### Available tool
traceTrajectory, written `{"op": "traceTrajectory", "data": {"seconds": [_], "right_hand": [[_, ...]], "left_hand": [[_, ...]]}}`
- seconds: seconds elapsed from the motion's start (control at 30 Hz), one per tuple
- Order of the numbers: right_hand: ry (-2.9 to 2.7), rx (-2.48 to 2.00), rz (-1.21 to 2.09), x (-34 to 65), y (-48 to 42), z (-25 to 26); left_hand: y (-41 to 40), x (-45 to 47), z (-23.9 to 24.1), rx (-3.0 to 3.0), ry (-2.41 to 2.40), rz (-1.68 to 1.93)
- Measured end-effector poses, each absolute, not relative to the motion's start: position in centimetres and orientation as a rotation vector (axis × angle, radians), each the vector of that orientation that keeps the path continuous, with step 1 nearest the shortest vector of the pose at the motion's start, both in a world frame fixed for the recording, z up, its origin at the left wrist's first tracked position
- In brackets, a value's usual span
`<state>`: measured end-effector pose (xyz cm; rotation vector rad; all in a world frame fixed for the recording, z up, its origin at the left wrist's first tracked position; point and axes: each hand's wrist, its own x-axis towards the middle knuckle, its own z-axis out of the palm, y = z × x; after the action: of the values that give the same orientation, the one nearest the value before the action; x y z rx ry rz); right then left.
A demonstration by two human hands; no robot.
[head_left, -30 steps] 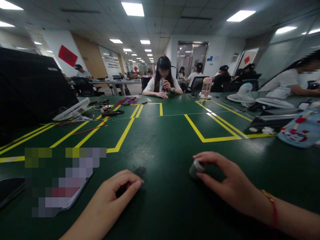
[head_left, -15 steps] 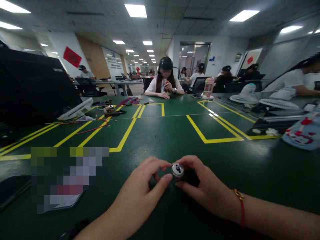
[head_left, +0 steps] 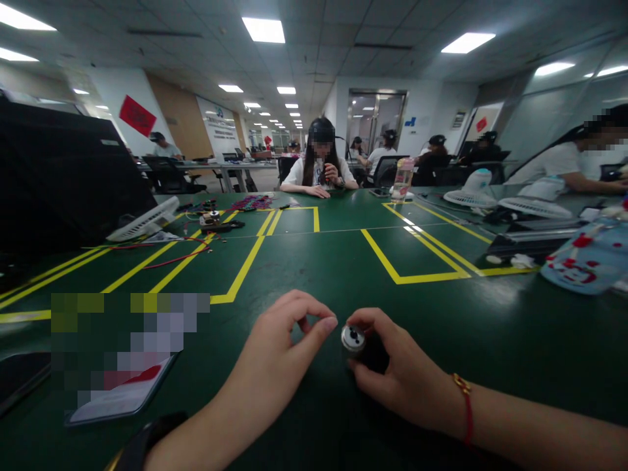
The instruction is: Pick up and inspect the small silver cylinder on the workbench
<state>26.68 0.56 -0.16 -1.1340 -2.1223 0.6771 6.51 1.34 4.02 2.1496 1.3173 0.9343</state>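
Note:
A small silver cylinder (head_left: 353, 337), which looks like a small electric motor, stands upright near me. Its round top face has a dark centre and several dark holes. My right hand (head_left: 400, 366) holds it from the right, thumb in front and index finger behind. A red cord bracelet is on that wrist. Just left of the motor hovers my left hand (head_left: 289, 340), its thumb and index fingertips pinched together, apart from the motor. Whatever may be between those fingertips is too small to make out. The other fingers of both hands are mostly hidden.
A card holder (head_left: 118, 405), partly pixelated, and a dark flat object (head_left: 22, 379) lie at left. Farther off are wires and small parts (head_left: 210, 222), a white fan (head_left: 147, 219), a pink bottle (head_left: 402, 180) and a blue patterned bag (head_left: 583, 258). A person (head_left: 320, 163) sits opposite.
My left hand has drawn its thumb and index finger together and moved slightly up, off the motor's edge. The right hand stays at the motor. The view has shifted slightly.

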Motion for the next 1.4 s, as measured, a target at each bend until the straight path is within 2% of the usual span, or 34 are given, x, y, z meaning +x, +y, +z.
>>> {"op": "traceTrajectory", "data": {"seconds": [0.3,0.83,1.0,1.1,1.23,1.4], "right_hand": [[-2.134,-1.172,0.641,26.7,0.4,0.0],[-2.121,-1.168,0.661,26.8,0.4,-0.3],[-1.904,-1.305,0.694,29.7,1.6,0.7],[-1.769,-1.485,0.517,34.4,2.9,0.7],[-1.675,-1.78,0.06,42.6,3.8,-0.1],[-1.628,-2.069,-0.061,49.6,4.0,-0.5]], "left_hand": [[1.2,7.0,0.1,2.268,1.333,0.664],[1.2,6.9,-0.3,2.201,1.319,0.689],[1.3,6.0,0.2,2.087,1.338,0.741],[1.1,4.2,0.7,2.005,1.368,0.77],[0.2,0.2,0.4,1.842,1.474,0.773],[-0.7,-2.3,-0.6,1.691,1.564,0.743]]}}
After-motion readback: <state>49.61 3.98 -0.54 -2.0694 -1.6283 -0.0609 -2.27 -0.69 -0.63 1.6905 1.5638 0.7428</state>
